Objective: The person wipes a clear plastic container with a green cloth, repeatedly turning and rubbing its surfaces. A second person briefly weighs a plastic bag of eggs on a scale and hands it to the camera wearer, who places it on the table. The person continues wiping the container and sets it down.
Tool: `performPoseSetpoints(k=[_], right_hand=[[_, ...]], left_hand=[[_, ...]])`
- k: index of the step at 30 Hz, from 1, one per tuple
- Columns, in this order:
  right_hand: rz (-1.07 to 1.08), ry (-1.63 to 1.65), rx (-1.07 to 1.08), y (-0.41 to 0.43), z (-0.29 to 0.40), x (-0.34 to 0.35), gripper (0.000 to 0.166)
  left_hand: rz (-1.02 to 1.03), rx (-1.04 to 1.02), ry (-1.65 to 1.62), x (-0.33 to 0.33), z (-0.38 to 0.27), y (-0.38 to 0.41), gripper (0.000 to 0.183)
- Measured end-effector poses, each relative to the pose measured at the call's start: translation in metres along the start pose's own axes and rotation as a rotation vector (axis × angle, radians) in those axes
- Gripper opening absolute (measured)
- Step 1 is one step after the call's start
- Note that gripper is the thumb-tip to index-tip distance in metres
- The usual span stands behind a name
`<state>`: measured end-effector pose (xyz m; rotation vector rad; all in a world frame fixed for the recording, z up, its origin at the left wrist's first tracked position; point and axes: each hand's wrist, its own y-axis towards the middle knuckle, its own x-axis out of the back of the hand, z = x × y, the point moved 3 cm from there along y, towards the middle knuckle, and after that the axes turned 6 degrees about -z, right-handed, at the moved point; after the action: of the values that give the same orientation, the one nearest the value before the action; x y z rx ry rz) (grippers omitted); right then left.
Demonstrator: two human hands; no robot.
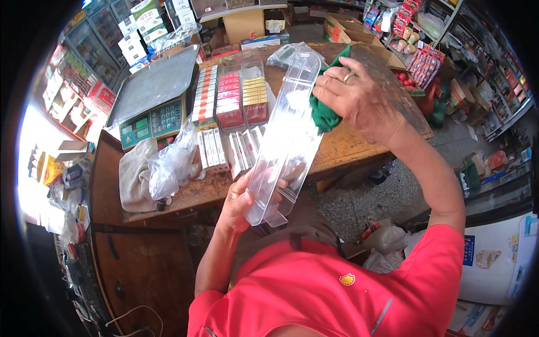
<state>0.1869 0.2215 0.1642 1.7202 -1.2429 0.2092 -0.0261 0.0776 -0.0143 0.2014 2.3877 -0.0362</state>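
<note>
My left hand [242, 202] grips the lower end of a long clear plastic tray [290, 113], tilted above the wooden desk. A bunched green cloth [326, 107] is in my right hand [356, 94], pressed against the tray's upper right edge. Bright glare covers the middle of the tray. Just left of it, rows of cigarette packs [229, 101] stand in clear holders, with white packs [212, 149] lined up in front of them. A crumpled clear plastic bag [172, 162] and a grey towel [134, 181] lie near the desk's left front corner.
A digital scale [153, 92] with a metal pan stands on the desk [349, 147] at the left. Another plastic bag [290, 54] lies behind the tray. Open cardboard boxes [349, 31] are beyond the desk. Stocked shelves [497, 76] line the right side.
</note>
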Motion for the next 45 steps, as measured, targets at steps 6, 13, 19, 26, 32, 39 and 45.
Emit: performPoseSetpoints(k=[6,13,19,26,32,39,45], right_hand=[[-0.009,-0.124,-0.043,-0.003,0.021,-0.006,0.011],[0.213,0.319,0.116,-0.018,0.106,0.000,0.015],[0.087,0.439,0.161,-0.022,0.117,0.004,0.012],[-0.046,0.036,0.083,-0.004,0.027,0.001,0.012],[0.049,-0.101,-0.061,-0.002,0.015,0.004,0.005],[0.097,0.269,0.005,-0.026,0.102,-0.018,0.012],[0.078,0.578,0.062,-0.033,0.136,-0.022,0.008]], left_hand=[[0.039,-0.038,0.062,-0.001,-0.005,-0.006,0.082],[-0.113,-0.057,0.055,-0.009,-0.002,0.001,0.090],[-0.047,-0.054,0.029,-0.012,-0.005,-0.001,0.088],[0.047,-0.057,0.001,0.001,-0.004,-0.005,0.081],[0.016,0.006,-0.024,0.001,0.003,0.001,0.089],[-0.123,-0.010,0.074,-0.006,0.006,0.007,0.084],[-0.161,-0.054,0.036,-0.001,0.008,0.005,0.087]])
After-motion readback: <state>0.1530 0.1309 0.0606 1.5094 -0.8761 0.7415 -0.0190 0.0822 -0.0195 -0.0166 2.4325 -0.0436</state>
